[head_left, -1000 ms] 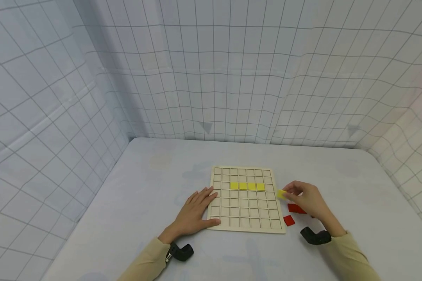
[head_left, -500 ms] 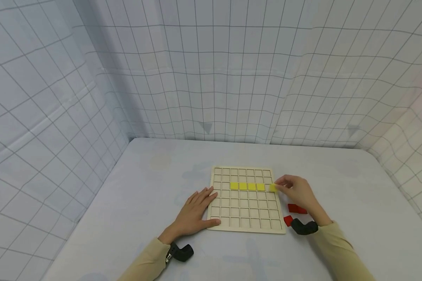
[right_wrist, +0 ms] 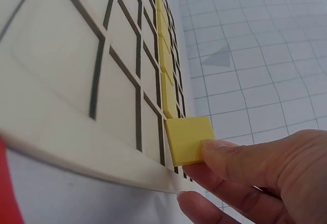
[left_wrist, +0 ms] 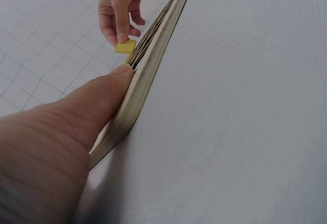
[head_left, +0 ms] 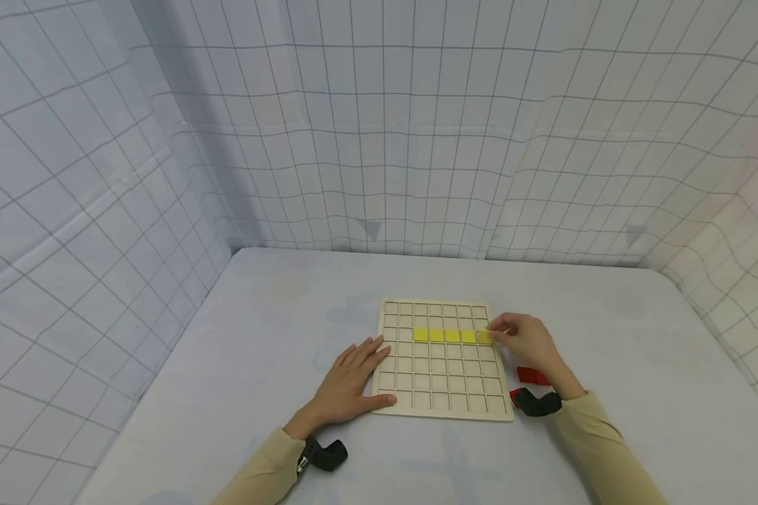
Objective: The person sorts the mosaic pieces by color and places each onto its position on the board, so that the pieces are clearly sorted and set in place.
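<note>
A pale wooden grid board (head_left: 445, 415) lies on the table with a row of several yellow tiles (head_left: 436, 335) set in its cells. Between thumb and fingers my right hand (head_left: 527, 344) pinches one more yellow tile (right_wrist: 190, 139). That tile is tilted over the right-end cell of the same row, as the right wrist view shows. My left hand (head_left: 347, 386) is spread with straight fingers, resting on the board's left edge. In the left wrist view its thumb (left_wrist: 102, 93) lies along the board's rim.
Red tiles (head_left: 533, 376) lie on the table right of the board, below my right hand; one is partly covered by the black wrist camera (head_left: 537, 403). A white grid-patterned curtain (head_left: 442, 140) stands behind and beside the table (head_left: 290, 280).
My right hand has moved left and slightly away from me, bringing the yellow tile from beside the board to over the row's right end. My left hand has stayed still.
</note>
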{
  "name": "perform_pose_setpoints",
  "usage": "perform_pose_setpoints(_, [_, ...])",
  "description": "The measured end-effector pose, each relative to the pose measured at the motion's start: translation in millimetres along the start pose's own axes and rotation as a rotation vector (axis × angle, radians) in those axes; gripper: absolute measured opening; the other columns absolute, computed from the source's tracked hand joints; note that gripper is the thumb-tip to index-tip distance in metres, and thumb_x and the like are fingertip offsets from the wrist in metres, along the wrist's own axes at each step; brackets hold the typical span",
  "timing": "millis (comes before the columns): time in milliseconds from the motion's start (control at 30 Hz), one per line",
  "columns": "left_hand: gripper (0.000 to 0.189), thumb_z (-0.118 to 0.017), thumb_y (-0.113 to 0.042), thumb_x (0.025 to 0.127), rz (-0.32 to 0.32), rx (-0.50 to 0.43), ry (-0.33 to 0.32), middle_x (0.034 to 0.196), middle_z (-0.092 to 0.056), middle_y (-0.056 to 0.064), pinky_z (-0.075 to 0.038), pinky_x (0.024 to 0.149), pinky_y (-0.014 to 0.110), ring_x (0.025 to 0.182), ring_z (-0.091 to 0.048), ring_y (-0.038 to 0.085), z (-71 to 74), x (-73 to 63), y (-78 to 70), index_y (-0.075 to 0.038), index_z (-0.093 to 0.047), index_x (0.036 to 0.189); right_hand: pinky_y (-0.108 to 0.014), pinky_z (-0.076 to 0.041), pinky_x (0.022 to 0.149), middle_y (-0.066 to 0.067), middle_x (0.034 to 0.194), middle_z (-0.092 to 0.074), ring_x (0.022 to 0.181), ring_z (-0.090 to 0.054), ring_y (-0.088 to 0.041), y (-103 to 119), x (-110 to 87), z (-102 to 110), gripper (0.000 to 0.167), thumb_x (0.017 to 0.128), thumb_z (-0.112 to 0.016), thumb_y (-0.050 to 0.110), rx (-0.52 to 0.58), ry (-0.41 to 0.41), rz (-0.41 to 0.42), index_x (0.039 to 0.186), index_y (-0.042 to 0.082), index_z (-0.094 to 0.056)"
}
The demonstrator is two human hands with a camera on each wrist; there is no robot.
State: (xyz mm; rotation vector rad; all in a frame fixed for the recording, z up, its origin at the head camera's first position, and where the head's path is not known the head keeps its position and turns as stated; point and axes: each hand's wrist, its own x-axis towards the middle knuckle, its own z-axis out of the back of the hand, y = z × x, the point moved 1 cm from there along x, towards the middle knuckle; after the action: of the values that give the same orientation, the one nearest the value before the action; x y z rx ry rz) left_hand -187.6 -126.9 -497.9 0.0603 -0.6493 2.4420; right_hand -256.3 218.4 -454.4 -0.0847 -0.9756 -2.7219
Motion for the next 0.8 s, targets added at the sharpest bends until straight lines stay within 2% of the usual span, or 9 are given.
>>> perform_pose_setpoints(433, [0.082, -0.055, -0.059, 0.088, 0.014, -0.002, 0.016, 0.156, -0.018, 0.004, -0.007, 0.113, 0.042, 0.143, -0.009, 0.019, 0.6, 0.2, -0.8, -0.014, -0.029, 0.151, -0.035, -0.048, 0.063, 0.000, 0.084, -0.068, 0.078, -0.062, -0.022, -1.1, 1.4, -1.5, 0.005, 0.086, -0.070, 0.014, -0.016, 0.013, -0.014, 0.089, 0.010, -0.072])
perform_pose_setpoints(800, [0.081, -0.058, -0.057, 0.087, -0.011, -0.006, -0.023, 0.155, -0.023, 0.007, -0.011, 0.112, 0.046, 0.142, -0.015, 0.024, 0.6, 0.2, -1.7, -0.010, -0.034, 0.148, -0.033, -0.047, 0.059, -0.002, 0.086, -0.067, 0.078, -0.062, -0.022, 1.6, 2.8, -1.3, 0.009, 0.086, -0.070, 0.015, -0.035, 0.030, -0.048, 0.092, 0.009, -0.073])
